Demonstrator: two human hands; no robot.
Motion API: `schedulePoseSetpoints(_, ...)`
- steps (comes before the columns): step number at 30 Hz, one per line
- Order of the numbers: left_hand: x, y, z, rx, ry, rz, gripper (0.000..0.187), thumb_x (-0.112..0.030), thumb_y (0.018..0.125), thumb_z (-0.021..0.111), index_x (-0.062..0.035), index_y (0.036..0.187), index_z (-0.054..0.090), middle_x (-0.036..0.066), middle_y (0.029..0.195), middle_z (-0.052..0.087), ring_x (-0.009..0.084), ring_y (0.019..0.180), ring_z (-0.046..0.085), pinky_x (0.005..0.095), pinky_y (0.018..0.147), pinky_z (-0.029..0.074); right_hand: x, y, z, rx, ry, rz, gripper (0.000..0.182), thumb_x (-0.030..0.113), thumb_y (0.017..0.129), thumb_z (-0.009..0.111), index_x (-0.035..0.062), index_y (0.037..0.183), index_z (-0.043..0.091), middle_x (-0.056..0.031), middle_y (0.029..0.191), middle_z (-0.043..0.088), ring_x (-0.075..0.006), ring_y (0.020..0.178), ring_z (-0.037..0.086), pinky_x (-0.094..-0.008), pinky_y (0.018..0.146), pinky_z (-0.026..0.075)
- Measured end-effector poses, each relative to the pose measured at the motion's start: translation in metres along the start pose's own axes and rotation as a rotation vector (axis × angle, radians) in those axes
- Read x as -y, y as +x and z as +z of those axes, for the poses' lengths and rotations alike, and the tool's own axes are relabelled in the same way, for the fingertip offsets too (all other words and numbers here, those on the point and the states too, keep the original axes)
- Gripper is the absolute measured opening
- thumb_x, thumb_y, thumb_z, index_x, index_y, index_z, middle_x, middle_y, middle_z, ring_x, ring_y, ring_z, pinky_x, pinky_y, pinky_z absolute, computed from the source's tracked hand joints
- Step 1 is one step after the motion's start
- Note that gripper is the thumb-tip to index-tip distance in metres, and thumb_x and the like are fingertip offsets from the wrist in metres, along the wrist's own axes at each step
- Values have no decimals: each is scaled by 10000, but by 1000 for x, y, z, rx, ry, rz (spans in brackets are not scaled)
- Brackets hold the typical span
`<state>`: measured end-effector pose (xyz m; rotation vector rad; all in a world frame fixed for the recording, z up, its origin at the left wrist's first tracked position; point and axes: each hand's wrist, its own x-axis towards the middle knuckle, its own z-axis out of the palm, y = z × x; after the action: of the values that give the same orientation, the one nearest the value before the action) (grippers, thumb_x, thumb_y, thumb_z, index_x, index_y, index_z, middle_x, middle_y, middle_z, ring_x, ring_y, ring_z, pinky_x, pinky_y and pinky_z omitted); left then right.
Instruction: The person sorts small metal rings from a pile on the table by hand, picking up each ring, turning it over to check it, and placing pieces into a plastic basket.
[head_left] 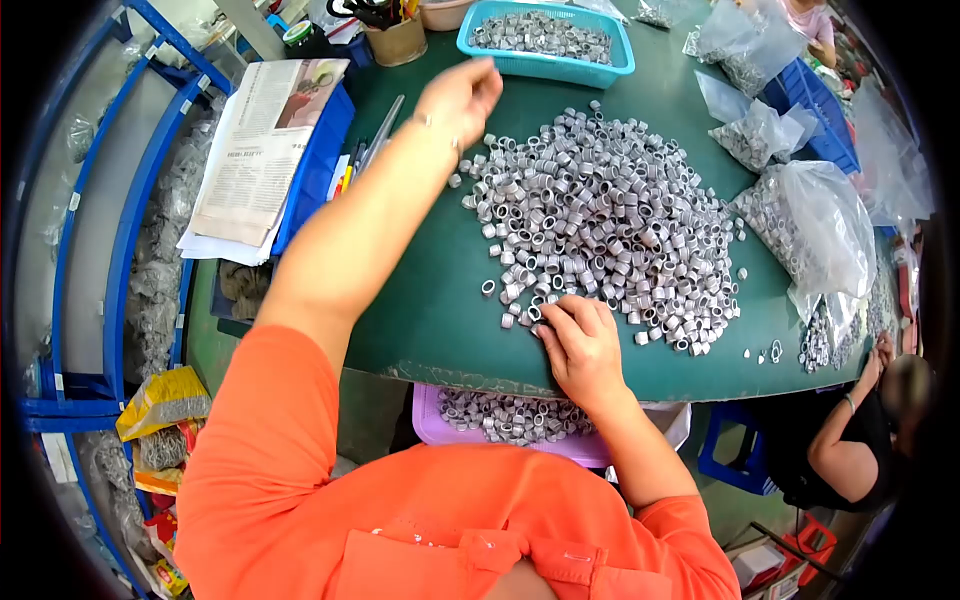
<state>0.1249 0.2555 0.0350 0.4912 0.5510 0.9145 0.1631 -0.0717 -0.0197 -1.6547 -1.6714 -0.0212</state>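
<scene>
A big heap of small grey metal rings [610,210] is spread over the green table. My left hand [460,100] is raised between the heap and a light-blue plastic basket [625,68], which holds more such rings. Its fingers are curled closed, and whatever they hold is hidden. At the near edge of the heap, my right hand [585,355] has thumb and forefinger pinched on a metal ring [535,313]. Below the table edge, in front of my body, a pink tray [430,420] holds many similar rings.
Newspaper [260,150] lies on a blue bin at left, beside pens and blue shelving [125,270]. Plastic bags of parts [810,220] and a blue crate [815,110] stand at right. A co-worker's arm [840,430] reaches the right table edge; another person sits at far right.
</scene>
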Motion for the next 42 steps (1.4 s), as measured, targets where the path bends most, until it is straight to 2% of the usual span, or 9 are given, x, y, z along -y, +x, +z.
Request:
schedulePoseSetpoints(5, -22, 48, 2, 231, 131, 74, 239, -75, 878, 586, 83, 1050, 537, 133, 931, 597, 205, 804, 620, 286, 733, 560, -2, -12, -9, -22, -35, 6, 252, 32, 734, 644, 24, 985, 633, -88, 989, 594, -279, 880, 556, -373, 743, 436)
schedulePoseSetpoints(6, -14, 46, -2, 166, 44, -68, 172, -33, 897, 467, 101, 998, 506, 216, 983, 576, 306, 947, 588, 400, 903, 508, -1, -17, -13, -6, -51, 16, 256, 32, 732, 644, 26, 988, 631, -87, 994, 594, -280, 891, 556, -373, 748, 434)
schedulePoseSetpoints(9, 11, -41, 5, 353, 808, 66, 62, -97, 829, 609, -36, 826, 613, 8, 623, 533, 92, 495, 443, 219, 453, 329, -5, -22, -21, 8, -56, 53, 271, 31, 725, 649, 28, 995, 624, -88, 1011, 592, -284, 917, 552, -376, 767, 429)
schedulePoseSetpoints(10, 14, -55, -10, 420, 1130, 106, 245, -111, 851, 632, 39, 1040, 587, 62, 847, 623, 143, 771, 616, 228, 685, 514, -6, -25, -23, -12, -37, 66, 292, 17, 712, 660, 22, 1001, 616, -102, 1014, 587, -292, 922, 551, -384, 781, 429)
schedulePoseSetpoints(15, 53, -179, -28, 895, 1619, 360, 139, -83, 742, 706, -38, 852, 634, 68, 900, 587, 174, 762, 589, 277, 668, 480, -9, -33, -30, -96, 1, 139, 310, 2, 689, 681, 18, 984, 588, -133, 960, 566, -311, 845, 536, -389, 755, 427)
schedulePoseSetpoints(20, 80, -216, -53, 805, 1609, 711, 179, -50, 692, 724, -36, 846, 634, 77, 963, 591, 247, 873, 575, 327, 755, 475, -3, -28, -28, 8, -16, 152, 303, 80, 673, 725, 35, 950, 612, -95, 942, 538, -284, 849, 509, -375, 744, 399)
schedulePoseSetpoints(26, 83, -239, -53, 605, 1418, 742, 215, -5, 693, 731, -18, 890, 647, 90, 957, 607, 201, 769, 597, 278, 654, 489, 0, -24, -22, -45, 8, 87, 253, 63, 684, 720, 44, 919, 627, -84, 925, 567, -265, 847, 536, -365, 734, 402)
schedulePoseSetpoints(33, 86, -268, -50, 350, 715, -139, 153, -17, 842, 631, 50, 980, 630, 78, 905, 651, 119, 781, 645, 227, 682, 531, 18, -32, -20, -147, 450, 131, 356, -95, 701, 688, 3, 1012, 546, -118, 906, 616, -198, 748, 605, -263, 632, 489)
schedulePoseSetpoints(42, 84, -272, -50, 331, 630, -226, 152, 13, 864, 588, 62, 1005, 617, 127, 962, 650, 159, 829, 639, 271, 750, 545, 18, -37, -19, -197, 682, 142, 474, -129, 739, 654, 3, 1124, 413, -121, 941, 608, -146, 787, 587, -249, 699, 473)
